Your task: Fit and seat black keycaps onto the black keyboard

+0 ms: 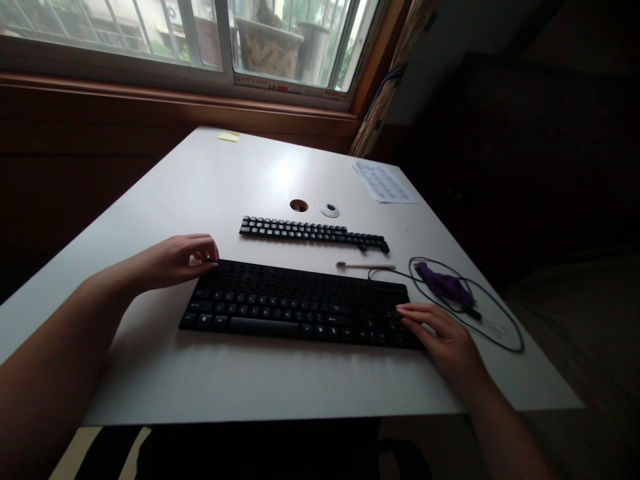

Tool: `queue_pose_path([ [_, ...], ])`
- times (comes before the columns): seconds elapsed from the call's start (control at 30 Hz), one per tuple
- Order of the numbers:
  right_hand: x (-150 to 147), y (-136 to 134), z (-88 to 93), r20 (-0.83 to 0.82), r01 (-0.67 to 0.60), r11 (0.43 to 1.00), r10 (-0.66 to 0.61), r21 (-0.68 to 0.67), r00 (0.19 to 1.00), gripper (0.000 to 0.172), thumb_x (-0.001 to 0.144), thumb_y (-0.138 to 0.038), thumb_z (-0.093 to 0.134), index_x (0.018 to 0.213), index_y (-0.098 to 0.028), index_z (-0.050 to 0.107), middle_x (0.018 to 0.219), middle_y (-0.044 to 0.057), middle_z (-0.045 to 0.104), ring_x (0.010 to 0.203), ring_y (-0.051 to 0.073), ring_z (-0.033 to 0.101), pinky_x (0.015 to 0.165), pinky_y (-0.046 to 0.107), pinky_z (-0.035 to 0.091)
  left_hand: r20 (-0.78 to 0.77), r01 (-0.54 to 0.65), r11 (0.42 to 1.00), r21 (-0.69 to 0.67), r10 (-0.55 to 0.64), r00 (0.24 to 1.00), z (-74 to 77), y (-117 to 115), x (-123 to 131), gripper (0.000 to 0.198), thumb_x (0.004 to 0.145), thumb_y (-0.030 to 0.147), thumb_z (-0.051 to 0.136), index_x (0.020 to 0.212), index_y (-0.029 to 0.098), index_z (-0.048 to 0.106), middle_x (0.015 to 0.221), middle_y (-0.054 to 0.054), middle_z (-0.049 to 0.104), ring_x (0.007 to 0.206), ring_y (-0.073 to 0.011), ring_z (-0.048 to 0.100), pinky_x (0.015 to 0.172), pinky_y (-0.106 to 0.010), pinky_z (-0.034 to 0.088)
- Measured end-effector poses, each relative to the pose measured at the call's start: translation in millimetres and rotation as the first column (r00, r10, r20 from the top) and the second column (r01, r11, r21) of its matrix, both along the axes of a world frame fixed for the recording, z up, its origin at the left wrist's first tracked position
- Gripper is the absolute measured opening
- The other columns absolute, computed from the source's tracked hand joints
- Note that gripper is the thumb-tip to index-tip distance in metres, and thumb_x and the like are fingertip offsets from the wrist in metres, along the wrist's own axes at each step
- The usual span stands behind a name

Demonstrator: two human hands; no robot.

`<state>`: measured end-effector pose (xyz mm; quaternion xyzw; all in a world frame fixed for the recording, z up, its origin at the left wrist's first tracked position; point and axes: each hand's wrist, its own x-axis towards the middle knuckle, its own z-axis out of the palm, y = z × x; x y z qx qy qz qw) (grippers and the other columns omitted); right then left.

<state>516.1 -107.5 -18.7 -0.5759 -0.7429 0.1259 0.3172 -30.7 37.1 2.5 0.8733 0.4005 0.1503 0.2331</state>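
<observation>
A black keyboard lies across the white table, with its top rows of keys removed. My left hand rests at the keyboard's upper left corner, fingers curled onto its edge. My right hand lies flat on the keyboard's right end, fingers stretched out. Beyond the keyboard, rows of loose black keycaps are laid out in a line. A thin brush-like tool lies between the keycaps and the keyboard.
The keyboard's cable loops at the right, around a purple cloth. A cable hole and its white cap sit mid-table. A printed sheet and a yellow note lie near the window.
</observation>
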Motion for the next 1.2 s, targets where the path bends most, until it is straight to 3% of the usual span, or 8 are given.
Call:
queue_pose_path([
  [0.5,-7,-4,-1.2,-0.056,0.102,0.995,-0.102,0.002,0.993,0.013,0.090,-0.036,0.067,0.100,-0.034,0.075,0.108,0.003,0.073,0.106,0.028,0.068,0.098,0.049,0.053,-0.003,0.014,1.000,0.004,-0.014,1.000,-3.5,3,-3,0.022,0.093,0.039,0.059,0.094,0.018,0.065,0.091,-0.007,0.069,0.076,-0.0169,0.063,0.069,-0.029,0.052],
  [0.73,-7,0,2.3,-0.078,0.106,0.991,-0.113,-0.086,0.990,0.012,0.089,-0.038,0.068,0.098,-0.032,0.075,0.111,0.004,0.073,0.107,0.028,0.068,0.097,0.049,0.053,-0.005,-0.002,1.000,0.000,0.002,1.000,-2.5,1,-1,0.021,0.092,0.038,0.060,0.095,0.018,0.065,0.091,-0.007,0.069,0.076,-0.0171,0.062,0.070,-0.030,0.052],
  [1.2,-17,-3,7.7,-0.031,0.095,0.995,-0.095,-0.005,0.995,0.008,0.090,-0.035,0.067,0.090,-0.029,0.071,0.106,0.005,0.073,0.103,0.027,0.068,0.096,0.047,0.054,0.006,-0.007,1.000,-0.001,0.007,1.000,-0.8,0,0,0.023,0.092,0.039,0.060,0.093,0.017,0.065,0.090,-0.007,0.069,0.076,-0.0170,0.062,0.069,-0.030,0.052],
])
